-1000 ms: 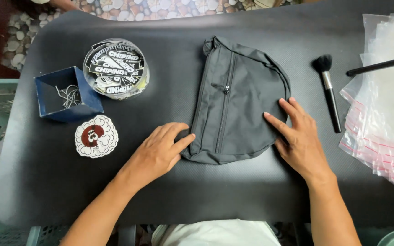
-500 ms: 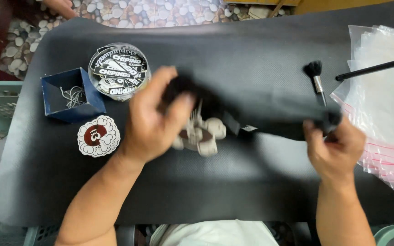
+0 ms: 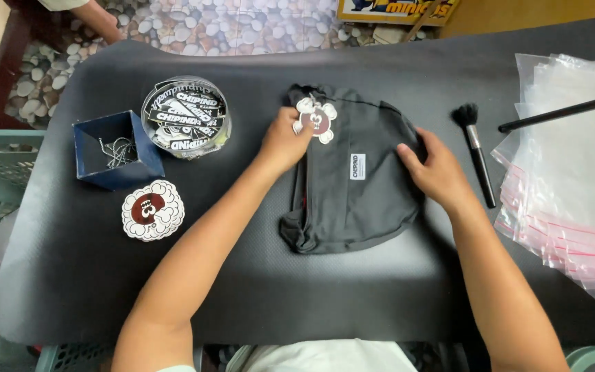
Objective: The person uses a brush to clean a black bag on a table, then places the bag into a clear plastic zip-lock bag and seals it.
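Note:
A dark grey fabric bag (image 3: 352, 186) lies flat on the black mat (image 3: 242, 275), its side with a small white label facing up. My left hand (image 3: 282, 141) rests on the bag's upper left corner and pinches a white cloud-shaped tag (image 3: 315, 118) with a dark red centre. On the bag's right edge my right hand (image 3: 435, 169) presses flat with fingers spread.
A round clear tub of black-and-white stickers (image 3: 186, 117), a blue square box with metal chains (image 3: 115, 148) and a cloud-shaped sticker (image 3: 151, 210) sit at the left. A black brush (image 3: 475, 148) and a stack of clear zip bags (image 3: 573, 172) lie at the right. Another person's arm (image 3: 94, 17) shows at the top left.
The bag was lifted, flipped and laid down again with its labelled side up. My left hand moved from the bag's lower left to the tag at its top.

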